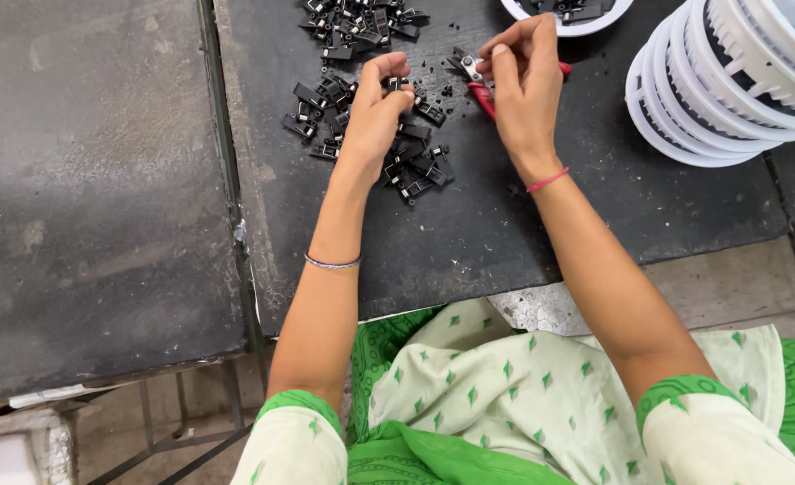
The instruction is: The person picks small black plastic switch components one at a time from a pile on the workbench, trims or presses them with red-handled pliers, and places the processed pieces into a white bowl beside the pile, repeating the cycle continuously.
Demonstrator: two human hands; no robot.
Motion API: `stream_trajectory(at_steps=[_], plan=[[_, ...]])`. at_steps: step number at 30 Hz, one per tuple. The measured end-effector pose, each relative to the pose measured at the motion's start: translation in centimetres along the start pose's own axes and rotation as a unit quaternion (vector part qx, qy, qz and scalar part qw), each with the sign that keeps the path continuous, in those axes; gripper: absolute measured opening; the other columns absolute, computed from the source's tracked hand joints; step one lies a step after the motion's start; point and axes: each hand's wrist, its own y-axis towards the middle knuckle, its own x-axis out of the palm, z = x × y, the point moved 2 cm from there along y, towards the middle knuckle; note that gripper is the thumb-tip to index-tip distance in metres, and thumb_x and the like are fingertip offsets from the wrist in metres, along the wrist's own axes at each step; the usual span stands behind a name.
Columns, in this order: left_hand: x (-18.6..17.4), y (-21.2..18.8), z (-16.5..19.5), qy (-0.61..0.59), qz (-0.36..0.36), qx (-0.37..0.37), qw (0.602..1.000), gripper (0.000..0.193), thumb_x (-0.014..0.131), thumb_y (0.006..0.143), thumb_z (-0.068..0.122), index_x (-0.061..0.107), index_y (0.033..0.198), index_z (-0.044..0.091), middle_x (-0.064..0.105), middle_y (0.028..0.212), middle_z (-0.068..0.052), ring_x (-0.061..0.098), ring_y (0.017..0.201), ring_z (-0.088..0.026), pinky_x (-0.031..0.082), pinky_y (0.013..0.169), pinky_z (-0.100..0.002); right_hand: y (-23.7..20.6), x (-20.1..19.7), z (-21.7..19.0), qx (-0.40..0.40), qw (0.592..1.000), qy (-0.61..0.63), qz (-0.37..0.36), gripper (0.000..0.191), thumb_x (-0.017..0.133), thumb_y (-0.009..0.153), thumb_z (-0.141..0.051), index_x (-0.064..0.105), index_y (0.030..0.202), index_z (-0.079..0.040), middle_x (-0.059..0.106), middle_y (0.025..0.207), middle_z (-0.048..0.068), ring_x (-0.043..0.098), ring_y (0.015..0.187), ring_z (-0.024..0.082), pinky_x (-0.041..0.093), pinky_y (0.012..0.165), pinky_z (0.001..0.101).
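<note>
the dark table (pixel 469 233) carried everything, its worn top running from the person's lap up to the far edge. a stack of white round plastic housings (pixel 729 81) lay on its side at the table's far right, and a white bowl (pixel 566 22) with more black pieces sat just left of that stack, at the top edge. a loose heap of small black plastic clips (pixel 415 166) spread over the table's middle, with a second heap (pixel 357 22) further up.

the left hand (pixel 375 112) was pinched closed on one small black clip (pixel 397 84), lifted just above the middle heap. the right hand (pixel 523 85) was curled around red-handled cutters (pixel 480 88), the jaws pointing left toward the clip, close to it but apart.

the step in hand looked like trimming that single clip. to do it well, the left hand's grip would need to stay at the clip's body, fingertips clear of the blades, and the piece turned so the cutting spot faced the jaws squarely. working low over the heap would likely keep scraps and a dropped clip from scattering.
</note>
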Motion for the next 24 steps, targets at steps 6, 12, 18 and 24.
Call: stream_trajectory(at_steps=[6, 12, 18, 24], plan=[[0.3, 0.2, 0.2, -0.083, -0.016, 0.048, 0.995, 0.038, 0.051, 0.1, -0.01, 0.052, 0.138, -0.001, 0.062, 0.133, -0.013, 0.067, 0.118, -0.018, 0.051, 0.094, -0.026, 0.0, 0.6, -0.4, 0.005, 0.999, -0.051, -0.017, 0.011, 0.062, 0.11, -0.002, 0.062, 0.119, 0.003, 0.069, 0.106, 0.004, 0.069, 0.093, 0.011, 0.057, 0.085, 0.0247], [0.5, 0.1, 0.3, -0.128, -0.01, 0.039, 0.991, 0.034, 0.056, 0.1, -0.009, 0.053, 0.133, -0.003, 0.062, 0.129, -0.015, 0.071, 0.117, -0.018, 0.057, 0.091, -0.024, -0.6, 1.4, -2.3, -0.036, 0.991, -0.12, -0.045, 0.01, 0.067, 0.103, 0.001, 0.071, 0.112, -0.001, 0.067, 0.104, 0.005, 0.071, 0.09, 0.012, 0.056, 0.078, 0.0254], [0.7, -0.2, 0.8, -0.124, -0.015, 0.035, 0.992, 0.03, 0.062, 0.1, -0.004, 0.058, 0.13, -0.003, 0.068, 0.12, -0.013, 0.072, 0.104, -0.015, 0.057, 0.084, -0.023, -0.7, 2.1, -3.0, -0.071, 0.984, -0.15, -0.065, 0.009, 0.072, 0.101, 0.001, 0.073, 0.109, -0.002, 0.067, 0.106, 0.008, 0.068, 0.087, 0.016, 0.053, 0.076, 0.0272], [0.9, -0.6, 1.5, -0.131, -0.02, -0.001, 0.991, 0.026, 0.066, 0.101, 0.008, 0.065, 0.125, -0.001, 0.075, 0.108, -0.007, 0.071, 0.097, -0.01, 0.057, 0.079, -0.021, -1.0, 2.4, -3.0, -0.104, 0.982, -0.124, -0.094, 0.013, 0.066, 0.105, 0.003, 0.062, 0.116, 0.001, 0.064, 0.109, 0.01, 0.072, 0.097, 0.015, 0.058, 0.086, 0.0288]])
